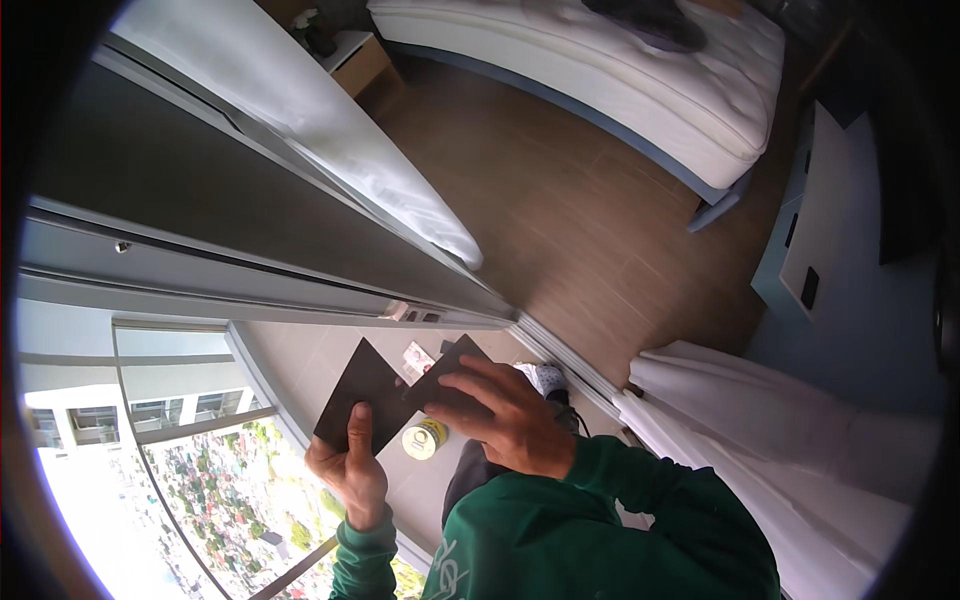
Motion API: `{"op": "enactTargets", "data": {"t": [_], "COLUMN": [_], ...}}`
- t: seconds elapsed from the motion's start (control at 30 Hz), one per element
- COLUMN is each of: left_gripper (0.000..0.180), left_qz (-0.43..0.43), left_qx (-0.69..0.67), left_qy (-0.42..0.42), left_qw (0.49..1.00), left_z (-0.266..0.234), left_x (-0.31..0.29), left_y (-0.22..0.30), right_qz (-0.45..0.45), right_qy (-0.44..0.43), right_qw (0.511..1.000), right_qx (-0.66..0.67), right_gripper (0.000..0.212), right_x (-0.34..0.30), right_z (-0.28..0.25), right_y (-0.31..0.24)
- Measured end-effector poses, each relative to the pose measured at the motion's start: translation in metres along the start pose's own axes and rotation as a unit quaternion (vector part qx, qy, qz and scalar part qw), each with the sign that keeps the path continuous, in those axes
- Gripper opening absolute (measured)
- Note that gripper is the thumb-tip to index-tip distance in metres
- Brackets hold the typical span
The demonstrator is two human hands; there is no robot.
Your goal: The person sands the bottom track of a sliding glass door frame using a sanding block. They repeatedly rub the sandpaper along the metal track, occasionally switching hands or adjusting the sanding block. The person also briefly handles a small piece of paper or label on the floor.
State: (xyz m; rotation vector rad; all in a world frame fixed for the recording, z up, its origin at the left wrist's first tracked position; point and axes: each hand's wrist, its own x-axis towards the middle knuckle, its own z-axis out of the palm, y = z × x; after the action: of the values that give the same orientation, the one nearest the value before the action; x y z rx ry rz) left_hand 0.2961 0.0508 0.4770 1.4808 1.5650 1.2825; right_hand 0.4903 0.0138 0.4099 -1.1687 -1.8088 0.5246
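Note:
A dark, stiff sheet (pixel 352 398) is pinched by my left hand (pixel 350 475), thumb across its face and fingers behind. Beside it, my right hand (pixel 520 425) has its fingers bent over a second dark piece (pixel 447 362) of the same look. The two pieces meet at their lower middle in a V; whether they are one folded or torn sheet, I cannot tell. Their surface resembles sandpaper, but the grain is too small to make out. Below the hands, a yellow-green can (pixel 425 438) with a pale top stands on the balcony tiles.
A white and red packet (pixel 418 358) lies on the tiles near my shoe (pixel 545 378). The sliding door's frame (pixel 300 270) and floor track (pixel 565 360) separate balcony from room. Glass railing (pixel 220 480) is at left, white curtain (pixel 740 420) at right, mattress (pixel 600 80) beyond.

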Motion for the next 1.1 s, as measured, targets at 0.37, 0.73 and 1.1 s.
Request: {"op": "enactTargets", "data": {"t": [0.37,0.73,1.1], "left_gripper": [0.027,0.028,0.029], "left_qz": [-0.041,-0.115,-0.134], "left_qx": [-0.085,-0.068,-0.058], "left_qy": [0.088,0.084,0.096], "left_qw": [0.992,0.987,0.985], "left_z": [-0.057,-0.065,-0.062], "left_x": [0.003,-0.02,-0.022], "left_y": [-0.021,-0.026,-0.032], "right_qz": [0.196,0.191,0.19], "right_qy": [0.168,0.182,0.209], "right_qw": [0.909,0.937,0.929], "right_qx": [0.326,0.23,0.239], "right_gripper": [0.039,0.036,0.036], "right_x": [-0.003,0.012,0.022], "right_z": [0.074,0.084,0.096], "right_y": [0.056,0.068,0.071]}}
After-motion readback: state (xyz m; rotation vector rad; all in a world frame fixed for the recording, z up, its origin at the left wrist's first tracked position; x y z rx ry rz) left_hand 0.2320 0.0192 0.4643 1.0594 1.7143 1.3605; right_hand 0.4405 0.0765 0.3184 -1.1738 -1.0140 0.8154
